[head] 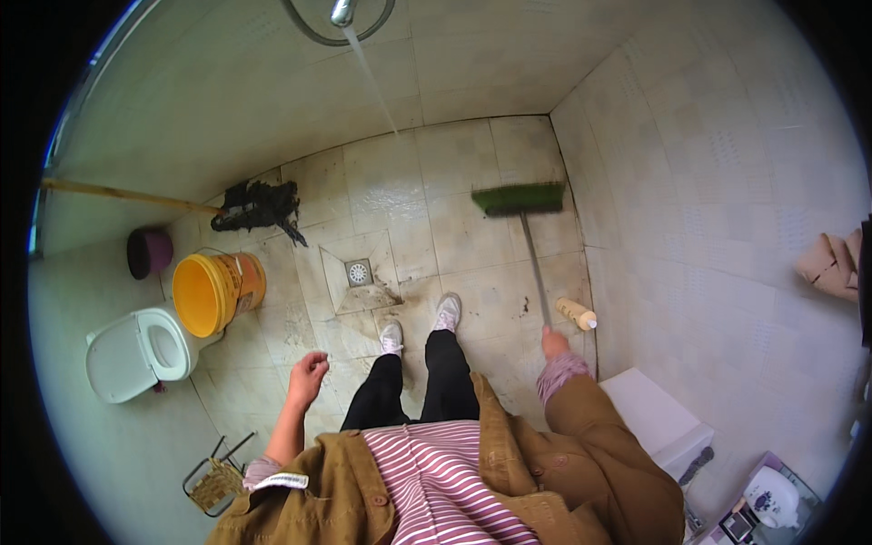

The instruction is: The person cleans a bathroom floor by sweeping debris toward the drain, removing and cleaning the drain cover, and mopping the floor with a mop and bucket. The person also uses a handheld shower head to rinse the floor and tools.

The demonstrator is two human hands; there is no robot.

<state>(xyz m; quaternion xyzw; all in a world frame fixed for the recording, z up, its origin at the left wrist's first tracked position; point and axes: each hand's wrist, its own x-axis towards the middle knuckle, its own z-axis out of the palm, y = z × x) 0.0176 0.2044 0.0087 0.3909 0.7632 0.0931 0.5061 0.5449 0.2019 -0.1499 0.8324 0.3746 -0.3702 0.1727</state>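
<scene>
My right hand [556, 344] grips the grey handle of a broom [519, 197], whose green bristled head lies near the far right corner of the tiled floor. Just right of that handle, a yellowish plastic bottle [575, 314] with a white cap lies on its side by the wall. My left hand [310, 377] hangs free over the floor with its fingers curled and nothing visible in it. Water runs from a shower head [343, 12] down to the wet tiles. A square floor drain [358, 272] with dirt around it sits in front of my feet.
On the left stand a yellow bucket [204, 294], a white toilet [163, 347] with its lid raised, and a purple bin [150, 252]. A black mop [262, 206] leans there. A small woven stool [216, 485] is lower left; a white ledge [654, 412] is at right.
</scene>
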